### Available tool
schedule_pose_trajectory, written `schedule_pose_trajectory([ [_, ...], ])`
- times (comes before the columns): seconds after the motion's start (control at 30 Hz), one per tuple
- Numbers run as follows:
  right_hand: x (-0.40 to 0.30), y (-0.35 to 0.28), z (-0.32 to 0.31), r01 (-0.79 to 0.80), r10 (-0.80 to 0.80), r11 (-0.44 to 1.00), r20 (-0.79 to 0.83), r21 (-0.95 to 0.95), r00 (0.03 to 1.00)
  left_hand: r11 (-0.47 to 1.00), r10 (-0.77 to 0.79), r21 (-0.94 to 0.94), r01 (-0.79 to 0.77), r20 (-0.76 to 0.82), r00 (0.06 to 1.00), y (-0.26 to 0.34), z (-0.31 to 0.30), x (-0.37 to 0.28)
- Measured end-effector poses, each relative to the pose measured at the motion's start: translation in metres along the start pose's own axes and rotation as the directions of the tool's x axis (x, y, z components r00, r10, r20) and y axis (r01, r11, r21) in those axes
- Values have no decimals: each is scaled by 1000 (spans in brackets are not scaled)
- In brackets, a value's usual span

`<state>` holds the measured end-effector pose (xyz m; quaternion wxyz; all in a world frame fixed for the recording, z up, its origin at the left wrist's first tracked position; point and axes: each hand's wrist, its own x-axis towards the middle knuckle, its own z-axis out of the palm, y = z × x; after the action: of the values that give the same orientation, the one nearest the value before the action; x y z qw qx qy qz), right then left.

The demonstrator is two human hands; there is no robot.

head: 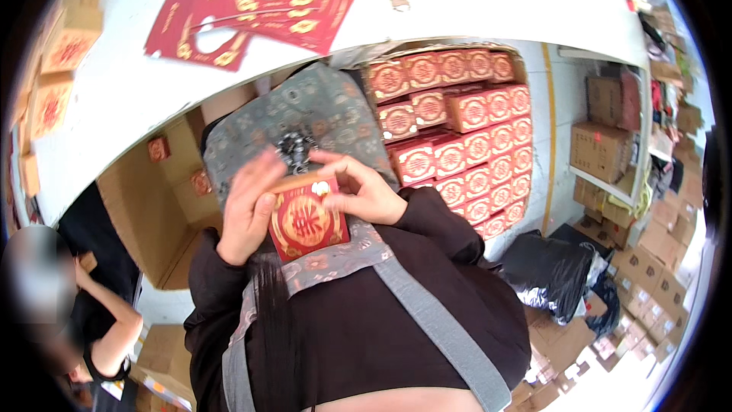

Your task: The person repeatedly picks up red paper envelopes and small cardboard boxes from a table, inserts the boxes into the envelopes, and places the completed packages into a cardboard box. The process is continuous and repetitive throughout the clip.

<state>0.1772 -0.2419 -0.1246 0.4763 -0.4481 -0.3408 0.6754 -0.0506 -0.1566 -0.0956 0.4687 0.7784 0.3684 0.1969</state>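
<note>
A small brown carton in a red and gold printed sleeve is held in front of my waist, over the patterned apron. My right hand grips its upper right corner, thumb on the front face and fingers behind the top edge. Along the left side lies my left hand, its thumb against the edge and its raised fingers blurred. Brown cardboard shows along the carton's top. Just beyond it, a cluster of dark and silvery beads rests on the apron.
Flat red sleeves with round cut-outs lie on the white table. Right of my lap, a carton holds stacked red boxes. To the left stands a large open carton with two red boxes inside. Brown boxes line the table's left; a person's arm is below.
</note>
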Motion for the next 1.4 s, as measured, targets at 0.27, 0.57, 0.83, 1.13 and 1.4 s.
schedule_pose_trajectory([
  [0.27,-20,142,-258,-539,-393,692,-877,-481,277,994,-38,-105,26,-109,993,11,10,42],
  [0.57,4,129,-221,-853,-235,-231,-824,-469,516,842,312,536,56,-570,760,47,-91,129],
  [0.83,42,28,-102,-448,-745,237,-458,-862,486,628,151,695,348,-549,822,38,-81,231],
  [1.13,101,-114,12,159,-885,127,-40,-979,463,819,262,541,192,-649,714,44,-80,212],
  [1.4,121,-161,97,520,-630,577,62,-630,774,908,300,413,76,-764,571,81,-105,88],
])
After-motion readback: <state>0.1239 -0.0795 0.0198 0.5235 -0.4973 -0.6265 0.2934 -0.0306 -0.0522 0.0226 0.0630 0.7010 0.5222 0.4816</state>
